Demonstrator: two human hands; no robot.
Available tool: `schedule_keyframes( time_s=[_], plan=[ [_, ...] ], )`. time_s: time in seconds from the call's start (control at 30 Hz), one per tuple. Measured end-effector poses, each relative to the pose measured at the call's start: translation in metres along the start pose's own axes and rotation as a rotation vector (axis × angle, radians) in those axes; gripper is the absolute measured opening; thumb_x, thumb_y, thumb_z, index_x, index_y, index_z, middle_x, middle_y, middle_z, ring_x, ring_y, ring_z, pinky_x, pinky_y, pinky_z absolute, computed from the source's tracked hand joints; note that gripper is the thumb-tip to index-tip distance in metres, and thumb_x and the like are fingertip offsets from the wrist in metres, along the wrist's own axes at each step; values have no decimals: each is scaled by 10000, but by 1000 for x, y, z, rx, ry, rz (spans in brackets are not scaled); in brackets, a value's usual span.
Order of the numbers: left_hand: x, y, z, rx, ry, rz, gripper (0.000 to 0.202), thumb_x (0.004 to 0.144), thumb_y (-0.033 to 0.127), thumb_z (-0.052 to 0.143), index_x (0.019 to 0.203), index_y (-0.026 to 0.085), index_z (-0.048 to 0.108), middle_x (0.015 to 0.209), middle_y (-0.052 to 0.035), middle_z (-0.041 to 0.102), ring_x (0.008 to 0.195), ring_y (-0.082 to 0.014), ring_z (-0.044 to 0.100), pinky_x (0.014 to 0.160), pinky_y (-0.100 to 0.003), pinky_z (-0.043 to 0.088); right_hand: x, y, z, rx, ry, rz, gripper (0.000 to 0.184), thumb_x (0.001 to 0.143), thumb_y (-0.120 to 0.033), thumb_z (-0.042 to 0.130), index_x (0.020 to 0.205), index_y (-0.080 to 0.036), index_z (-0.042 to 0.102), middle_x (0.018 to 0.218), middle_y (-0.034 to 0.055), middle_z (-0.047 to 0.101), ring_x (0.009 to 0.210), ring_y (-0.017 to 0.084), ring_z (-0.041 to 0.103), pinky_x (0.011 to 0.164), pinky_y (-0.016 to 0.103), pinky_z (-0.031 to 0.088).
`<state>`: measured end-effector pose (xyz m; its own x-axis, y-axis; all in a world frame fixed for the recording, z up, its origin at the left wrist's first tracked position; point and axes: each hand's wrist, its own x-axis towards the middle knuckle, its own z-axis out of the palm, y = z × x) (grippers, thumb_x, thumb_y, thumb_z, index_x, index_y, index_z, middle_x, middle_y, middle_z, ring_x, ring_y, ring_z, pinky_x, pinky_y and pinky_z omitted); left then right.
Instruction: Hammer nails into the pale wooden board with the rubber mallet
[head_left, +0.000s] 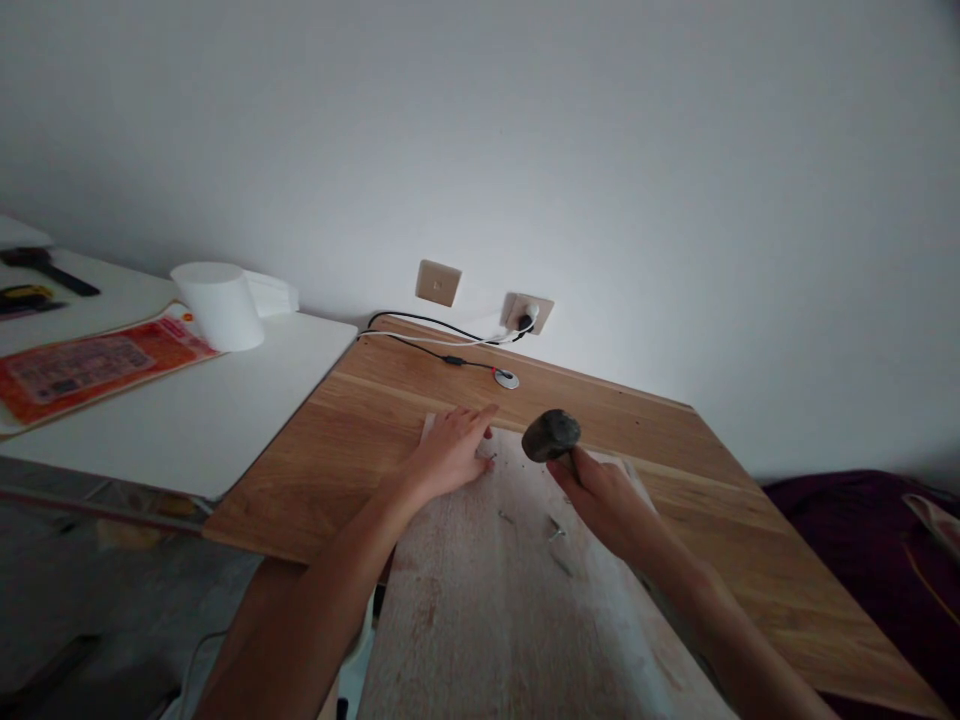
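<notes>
A mallet-like hammer with a thick dark head point(551, 436) is raised above a pale, whitish wooden board point(480, 620). My right hand point(596, 495) is closed around its handle, mostly hidden by the fingers. Resting at the board's far left corner, my left hand point(456, 450) has its index finger stretched out and its thumb apart from it. A small nail point(493, 457) shows beside that thumb; whether they touch I cannot tell. Several loose nails point(556, 530) lie on the board between my hands.
The board lies on a brown wooden tabletop point(750, 560). Cables, a round metal disc point(506, 379) and a wall socket point(529, 313) are at the back. On the white table point(300, 390) stand a white roll point(221, 305) and an orange packet point(105, 365). Dark purple fabric point(847, 530) lies right.
</notes>
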<state>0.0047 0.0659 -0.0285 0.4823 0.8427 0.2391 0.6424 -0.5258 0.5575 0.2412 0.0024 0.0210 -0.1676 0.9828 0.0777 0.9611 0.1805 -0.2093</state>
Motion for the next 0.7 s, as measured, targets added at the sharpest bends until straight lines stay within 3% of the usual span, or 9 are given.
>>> schedule_keyframes(
  time_s=[0.17,0.33,0.5,0.7],
  plan=[
    [-1,-1,-3,-19,-5,23,730,852,183,751,1527,214,475,1309,-87,710,1313,-309,580,1122,-470,420,-14,34,14,33,18,3,325,1046,-400,384,903,-229,620,806,110,761,774,277,720,658,326,405],
    [0,-3,-3,-40,-5,70,751,844,146,725,1544,229,465,1348,-90,689,1338,-292,558,1168,-473,397,-15,58,8,58,42,62,296,993,-435,409,930,-227,610,914,156,775,887,310,725,759,366,481],
    [0,-2,-6,-47,14,110,681,854,136,688,1506,226,510,1342,-94,677,1328,-284,560,1175,-487,402,-16,72,-2,74,15,125,318,1003,-430,393,936,-217,620,887,145,786,862,321,751,727,369,501],
    [0,8,-15,-87,47,256,542,830,33,592,1324,245,663,1325,-74,678,1315,-245,570,1159,-423,437,-22,79,4,92,44,113,273,972,-406,482,901,-226,674,864,113,776,836,293,753,736,348,544]
  ],
)
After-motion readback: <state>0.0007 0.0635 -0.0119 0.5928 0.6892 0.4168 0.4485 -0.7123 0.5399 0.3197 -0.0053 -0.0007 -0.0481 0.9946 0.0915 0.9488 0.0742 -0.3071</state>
